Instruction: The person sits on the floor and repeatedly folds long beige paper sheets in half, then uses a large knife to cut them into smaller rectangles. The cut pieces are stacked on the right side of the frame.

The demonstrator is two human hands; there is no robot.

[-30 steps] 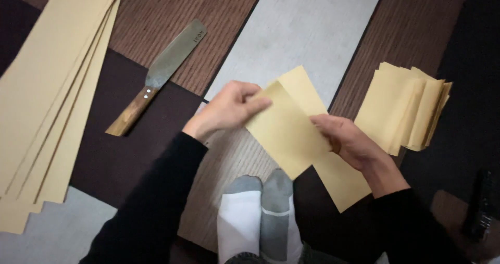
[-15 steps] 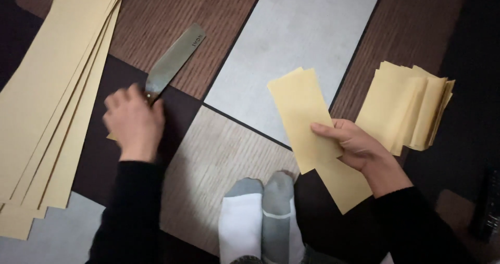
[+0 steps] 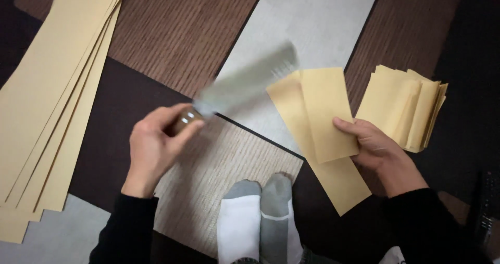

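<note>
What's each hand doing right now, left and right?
Left hand: closed on the handle of the knife, blade blurred.
Right hand: closed on a folded tan paper strip, thumb on top.

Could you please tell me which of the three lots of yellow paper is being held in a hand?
The folded yellow paper strip in the middle, gripped by the right hand. The small stack and the long sheets lie untouched on the floor.

Patchwork brown-and-grey floor (image 3: 172, 29), dim light.
</note>
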